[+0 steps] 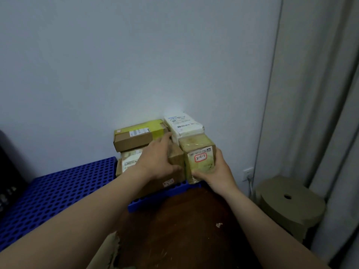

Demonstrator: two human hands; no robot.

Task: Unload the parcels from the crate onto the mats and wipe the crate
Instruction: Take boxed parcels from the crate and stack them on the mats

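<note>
Blue perforated mat [58, 191] on a dark brown floor [184, 239], pushed against the wall. Mat's far right end: large brown carton [153, 188] sits flat on it, paper label on its left face. At the mat's right front corner: tall taped parcel [200, 162], upright, red-bordered label, touching the carton's side. Whether its base rests on the mat is unclear. Off the mat, to its right: olive stool [287, 206]. Off the mat, in front: small paper scrap [219, 225].
</note>
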